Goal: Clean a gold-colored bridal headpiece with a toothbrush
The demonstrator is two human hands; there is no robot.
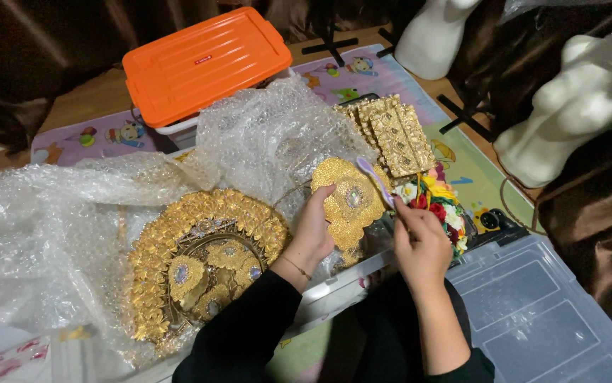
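Head view, looking down: the person's left hand (313,230) has its grip closed around the lower edge of a round gold filigree ornament (348,202) with a pale stone at its centre, holding it upright above crumpled bubble wrap (263,135). The right hand (419,241) pinches a small lilac brush (375,179), its head touching the ornament's right edge. Left of the hands lies a large gold crown piece (199,262). Behind are stacked gold panels (394,135), fabric flowers (437,198) and an orange-lidded box (203,64).
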